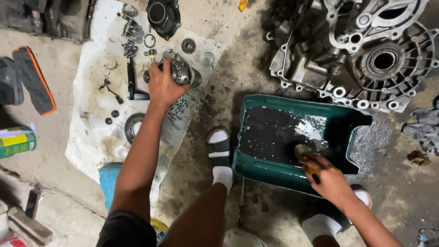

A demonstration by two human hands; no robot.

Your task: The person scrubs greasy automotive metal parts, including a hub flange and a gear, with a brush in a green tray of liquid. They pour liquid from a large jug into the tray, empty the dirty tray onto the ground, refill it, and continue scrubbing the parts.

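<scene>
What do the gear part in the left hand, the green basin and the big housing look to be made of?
Gear assembly under the left hand: probably steel, grey, shiny, toothed. Green basin: likely plastic, with smooth moulded walls, holding dark liquid. Gearbox housing: apparently cast aluminium, dull silver, ribbed and bolt-holed. Right hand holds a brush; material unclear.

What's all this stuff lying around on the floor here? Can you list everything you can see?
Gear assembly: one, silvery metal, on the white cloth, gripped by the left hand.
White cloth: one, stained, spread on the floor at left.
Small parts: many, metal bolts, rings and gears, scattered on the cloth.
Tub: one, green, holding dark liquid, centre right.
Gearbox housing: one, grey metal, top right.
Spray can: one, green and yellow, far left.
Brush: one, held in the tub by the right hand; colour hard to tell.
Left hand: on the gear assembly.
Right hand: over the tub.
</scene>
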